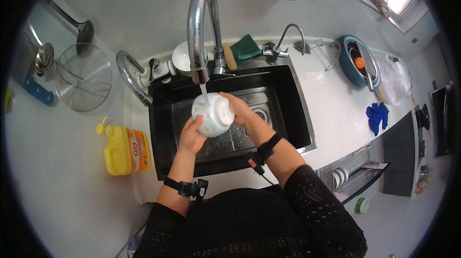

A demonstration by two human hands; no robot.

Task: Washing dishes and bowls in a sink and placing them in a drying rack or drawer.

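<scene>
Both hands grip a white ceramic bowl (211, 119), tilted so that its foot ring faces right and up. My left hand (192, 135) holds its lower left side, thumb on the outer wall. On the right, my right hand (237, 108) is around the far rim, its fingers mostly hidden behind the bowl. Water runs from the large chrome faucet (198, 34) onto the bowl's outside. Below is the black sink (288, 114), wet on the bottom, with a metal drain (260, 115).
White bowls (182, 58), a green scouring cloth (246, 49) and a small faucet (277, 54) line the sink's back. A yellow detergent jug (122, 150) stands left. Rightward are a blue basin (347, 63), blue gloves (377, 115) and an open dish drawer (360, 178).
</scene>
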